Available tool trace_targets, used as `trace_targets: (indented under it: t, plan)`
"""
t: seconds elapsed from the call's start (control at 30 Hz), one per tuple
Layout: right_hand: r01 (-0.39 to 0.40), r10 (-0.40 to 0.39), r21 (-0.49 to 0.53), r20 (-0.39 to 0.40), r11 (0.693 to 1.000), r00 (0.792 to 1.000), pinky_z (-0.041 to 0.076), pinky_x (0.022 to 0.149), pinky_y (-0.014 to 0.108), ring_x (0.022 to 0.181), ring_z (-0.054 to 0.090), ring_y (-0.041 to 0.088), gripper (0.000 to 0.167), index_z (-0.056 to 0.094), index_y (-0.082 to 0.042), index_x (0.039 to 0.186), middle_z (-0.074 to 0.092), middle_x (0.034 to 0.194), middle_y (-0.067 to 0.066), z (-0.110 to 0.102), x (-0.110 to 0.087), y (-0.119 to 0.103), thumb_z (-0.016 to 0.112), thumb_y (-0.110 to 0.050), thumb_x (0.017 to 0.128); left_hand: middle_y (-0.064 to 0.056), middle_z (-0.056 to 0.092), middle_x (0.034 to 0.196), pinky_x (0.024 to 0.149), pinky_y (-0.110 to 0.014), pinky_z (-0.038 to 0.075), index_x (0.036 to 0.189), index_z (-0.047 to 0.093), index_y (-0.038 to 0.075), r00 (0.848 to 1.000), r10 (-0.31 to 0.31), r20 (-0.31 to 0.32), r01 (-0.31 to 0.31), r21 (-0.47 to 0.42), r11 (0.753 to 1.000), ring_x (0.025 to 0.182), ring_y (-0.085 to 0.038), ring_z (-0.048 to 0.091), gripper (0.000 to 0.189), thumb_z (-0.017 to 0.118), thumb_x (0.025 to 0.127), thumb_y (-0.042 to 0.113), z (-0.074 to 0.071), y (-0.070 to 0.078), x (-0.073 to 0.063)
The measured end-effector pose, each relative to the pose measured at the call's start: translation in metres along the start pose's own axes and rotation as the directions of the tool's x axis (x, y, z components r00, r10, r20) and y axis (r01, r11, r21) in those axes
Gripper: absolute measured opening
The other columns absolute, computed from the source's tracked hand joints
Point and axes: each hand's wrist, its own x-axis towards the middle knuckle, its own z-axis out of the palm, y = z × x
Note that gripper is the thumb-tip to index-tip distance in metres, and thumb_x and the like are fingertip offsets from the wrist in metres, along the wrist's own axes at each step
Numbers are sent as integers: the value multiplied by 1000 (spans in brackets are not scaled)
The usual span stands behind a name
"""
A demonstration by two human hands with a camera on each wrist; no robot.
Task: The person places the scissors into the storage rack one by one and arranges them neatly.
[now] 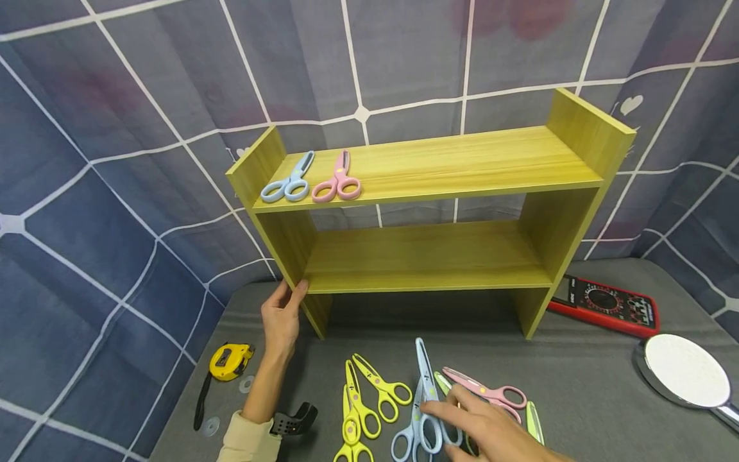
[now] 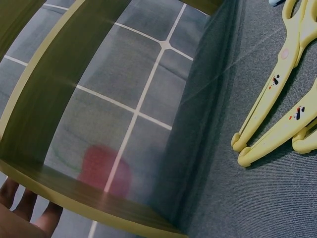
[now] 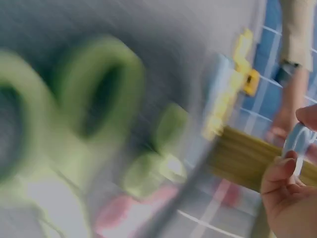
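My left hand (image 1: 281, 321) grips the lower left side of a wooden shelf (image 1: 427, 256), its thumb at the middle board's front corner. In the left wrist view, its fingers (image 2: 27, 203) rest against the panel edge. With my right hand (image 1: 491, 423) I pinch the handle of light blue scissors (image 1: 424, 369); the right wrist view shows the blue ring (image 3: 289, 142) between thumb and fingers. Another blue pair lies below it. Around the hand are pink scissors (image 1: 470, 384) and green scissors (image 1: 534, 423), partly hidden. Yellow scissors (image 1: 356, 396) lie to the left.
On the top board stand blue scissors (image 1: 287, 185) and pink scissors (image 1: 337, 179), leaning back at the left end. A tape measure (image 1: 229, 360) and washers (image 1: 211, 426) lie left of my forearm. At right are a red multimeter (image 1: 606, 305) and a white round pan (image 1: 687, 371).
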Motion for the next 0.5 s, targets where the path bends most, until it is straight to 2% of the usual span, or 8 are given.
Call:
trace_targets:
  t: [0.03, 0.07, 0.13, 0.27, 0.37, 0.5]
  plan:
    - [61, -63, -38, -66, 997, 996, 37, 59, 11, 76, 45, -3, 45, 58, -19, 136, 45, 100, -10, -6, 5, -7, 69, -17, 92, -19, 64, 125, 88, -21, 49, 132, 62, 4, 1000, 2, -1, -2, -1, 1000, 102, -9, 63, 38, 68, 95, 8, 0, 1, 0]
    - [121, -131, -83, -129, 989, 983, 36, 59, 9, 75, 45, -2, 44, 58, -17, 135, 46, 100, -9, -13, 11, -13, 68, -16, 92, -18, 64, 125, 88, -20, 49, 132, 62, 4, 1000, 3, -2, -3, 1, 1000, 102, -9, 63, 38, 68, 95, 9, 0, 1, 0]
    - [190, -226, -173, -220, 966, 949, 33, 59, 6, 72, 45, -2, 39, 58, -14, 136, 47, 102, -6, -28, 23, -26, 62, -19, 97, -18, 64, 124, 87, -20, 49, 132, 62, 4, 1000, 2, -3, -2, 5, 1000, 101, -9, 64, 38, 68, 95, 9, -1, 1, 0]
    - [227, -309, -272, -313, 935, 898, 32, 58, 5, 68, 43, -2, 38, 60, -11, 135, 49, 103, -2, -61, 47, -48, 48, -28, 103, -19, 64, 123, 86, -21, 49, 132, 62, 4, 1000, 5, 5, -5, 4, 1000, 101, -9, 64, 38, 67, 95, 8, -1, 0, 0]
    - [205, -305, -296, -344, 933, 888, 33, 57, 7, 66, 42, -1, 39, 60, -12, 135, 51, 103, -1, -83, 61, -61, 56, -19, 97, -20, 64, 124, 86, -21, 50, 132, 61, 4, 1000, 13, 11, -13, 3, 1000, 101, -9, 64, 38, 66, 95, 7, -2, -1, 0]
    - [123, -231, -310, -341, 943, 911, 33, 54, 10, 66, 39, 0, 56, 58, -15, 139, 51, 103, -4, -106, 74, -71, 67, -7, 84, -17, 66, 122, 86, -21, 50, 132, 62, 4, 1000, 12, 8, -12, -2, 1000, 100, -10, 64, 38, 67, 95, 7, -2, -1, 0]
